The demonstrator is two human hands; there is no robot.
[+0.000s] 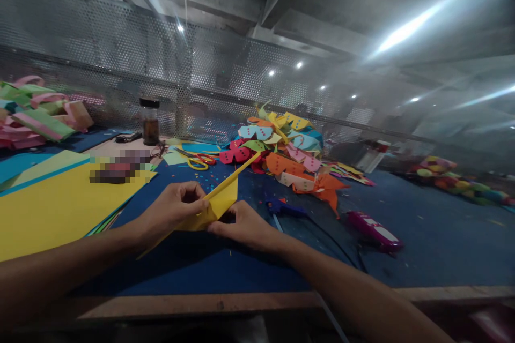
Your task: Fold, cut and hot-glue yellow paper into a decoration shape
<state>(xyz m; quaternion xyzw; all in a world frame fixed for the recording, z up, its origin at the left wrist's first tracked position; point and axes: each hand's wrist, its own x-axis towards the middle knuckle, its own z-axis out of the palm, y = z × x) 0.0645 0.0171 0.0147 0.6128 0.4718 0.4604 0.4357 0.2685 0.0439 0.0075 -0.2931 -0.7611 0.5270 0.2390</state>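
Note:
A folded piece of yellow paper (225,199) is held between both hands above the blue table top (193,273). My left hand (175,209) pinches its left side, thumb on top. My right hand (245,225) grips the lower right edge, with some fingers hidden behind the paper. One long narrow fold of the paper points up and to the right. Just beyond the hands lie yellow-handled scissors (197,162) among tiny paper scraps. To the right of my right hand rests a blue glue gun (285,208) with a black cord.
Colourful paper butterfly shapes (289,144) are heaped at the back. Large yellow sheets (44,209) lie at left, with a blurred-out object on them. A dark-lidded jar (151,123) stands behind. A magenta device (375,231) lies at right. A perforated metal screen (225,80) borders the table.

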